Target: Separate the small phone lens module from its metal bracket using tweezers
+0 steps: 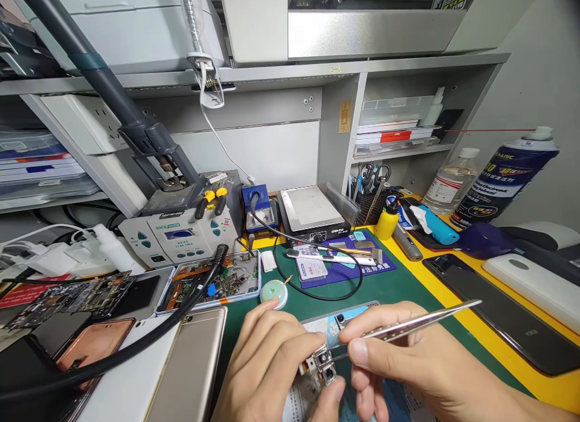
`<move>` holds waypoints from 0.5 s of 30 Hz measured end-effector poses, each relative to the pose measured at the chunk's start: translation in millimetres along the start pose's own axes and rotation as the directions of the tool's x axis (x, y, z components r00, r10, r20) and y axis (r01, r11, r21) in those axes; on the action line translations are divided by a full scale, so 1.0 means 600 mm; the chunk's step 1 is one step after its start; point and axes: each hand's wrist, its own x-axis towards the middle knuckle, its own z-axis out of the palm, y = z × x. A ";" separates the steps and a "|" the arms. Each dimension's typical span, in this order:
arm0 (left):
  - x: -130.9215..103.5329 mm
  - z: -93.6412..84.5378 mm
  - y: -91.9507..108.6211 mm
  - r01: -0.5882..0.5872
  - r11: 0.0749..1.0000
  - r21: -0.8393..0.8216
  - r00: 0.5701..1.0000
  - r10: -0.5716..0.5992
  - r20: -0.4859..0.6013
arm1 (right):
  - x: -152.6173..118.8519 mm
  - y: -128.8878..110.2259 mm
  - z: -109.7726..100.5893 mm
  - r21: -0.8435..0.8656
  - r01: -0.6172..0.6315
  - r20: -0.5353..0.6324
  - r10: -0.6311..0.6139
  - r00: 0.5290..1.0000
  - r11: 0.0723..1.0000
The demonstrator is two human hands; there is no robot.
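Observation:
Between its thumb and fingers, my left hand (269,370) pinches a small metal-framed camera module (323,363) with two dark square lenses and a bit of orange flex. My right hand (403,352) grips a pair of silver tweezers (421,323); their back end points up to the right, and their tips meet the module's right edge. Whether the tips clamp it or only touch it, I cannot tell. Beneath both hands lies a blue and white printed sheet or pad (317,326), partly covered. A small dark lens part (341,318) sits on it just beyond my fingers.
A tray of circuit parts (240,277), a round solder-paste tin (274,294) and a gold phone (190,361) lie to the left. A black cable (338,298) loops across the green mat. A black phone (498,313) lies right; a hot-air station (181,234) stands behind.

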 end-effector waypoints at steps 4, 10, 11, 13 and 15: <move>0.001 0.002 0.001 0.006 1.000 0.017 1.000 -0.006 -0.011 | 0.000 0.001 0.001 -0.008 -0.004 -0.005 0.004 1.000 1.000; 0.002 0.000 -0.001 -0.008 1.000 0.012 1.000 0.008 0.004 | -0.004 0.002 0.001 0.003 -0.015 -0.004 0.015 1.000 1.000; 0.002 0.000 -0.002 -0.010 1.000 0.010 1.000 0.010 0.004 | -0.004 0.002 0.001 0.003 -0.017 0.001 0.017 1.000 1.000; 0.001 -0.001 -0.002 -0.009 1.000 0.013 1.000 0.009 0.008 | -0.003 0.001 0.001 0.000 -0.019 -0.001 0.019 1.000 1.000; 0.001 -0.001 -0.001 -0.008 1.000 0.014 1.000 0.008 0.013 | -0.002 0.001 0.001 0.000 -0.018 -0.001 0.018 1.000 1.000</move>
